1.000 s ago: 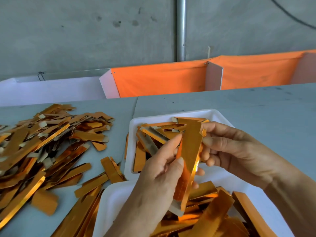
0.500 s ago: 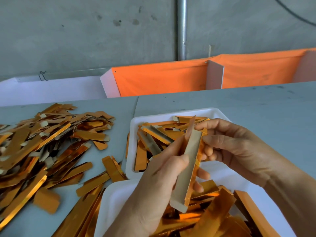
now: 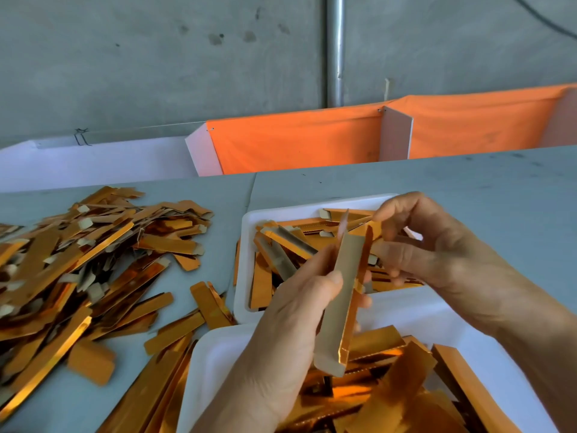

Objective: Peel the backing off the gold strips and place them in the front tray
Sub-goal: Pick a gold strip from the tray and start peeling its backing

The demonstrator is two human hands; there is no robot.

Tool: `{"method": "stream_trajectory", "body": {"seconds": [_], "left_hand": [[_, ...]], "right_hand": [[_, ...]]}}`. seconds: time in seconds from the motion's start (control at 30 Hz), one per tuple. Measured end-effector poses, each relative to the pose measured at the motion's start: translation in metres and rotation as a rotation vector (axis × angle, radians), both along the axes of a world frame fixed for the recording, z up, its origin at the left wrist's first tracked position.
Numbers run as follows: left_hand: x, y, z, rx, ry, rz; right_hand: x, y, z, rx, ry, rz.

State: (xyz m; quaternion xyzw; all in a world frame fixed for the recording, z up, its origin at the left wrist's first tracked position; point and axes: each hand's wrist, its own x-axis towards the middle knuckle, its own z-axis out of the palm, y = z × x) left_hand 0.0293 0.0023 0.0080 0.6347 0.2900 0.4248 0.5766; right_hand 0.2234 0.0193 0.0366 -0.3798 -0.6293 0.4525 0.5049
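— Where is the gold strip (image 3: 338, 295)?
— Upright at centre, over the near tray (image 3: 215, 364); the left hand (image 3: 290, 332) pinches it, thumb against its dull side.
— And the right hand (image 3: 437, 254)?
— At two o'clock, fingers curled at the strip's top edge; whether they grip it, I cannot tell.
— The front tray (image 3: 249, 232)?
— At twelve o'clock, holding strips.

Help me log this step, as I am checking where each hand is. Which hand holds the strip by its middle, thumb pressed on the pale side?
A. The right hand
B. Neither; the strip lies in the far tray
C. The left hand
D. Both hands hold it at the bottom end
C: the left hand grips the strip at mid-length with its thumb on the pale face, while the right hand pinches at the strip's top end.
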Motion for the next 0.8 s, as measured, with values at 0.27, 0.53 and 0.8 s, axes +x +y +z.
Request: {"method": "stream_trajectory", "body": {"seconds": [0.27,0.53,0.8], "left_hand": [[-0.002,0.002,-0.003,0.012,0.047,0.059],[-0.002,0.005,-0.006,-0.034,0.002,0.145],[-0.002,0.005,-0.007,0.264,0.676,0.754]], "right_hand": [[-0.019,-0.011,-0.002,0.086,-0.482,0.102],[-0.023,-0.01,-0.001,0.001,-0.418,0.072],[-0.004,0.012,-0.02,-0.178,-0.22,-0.319]]}}
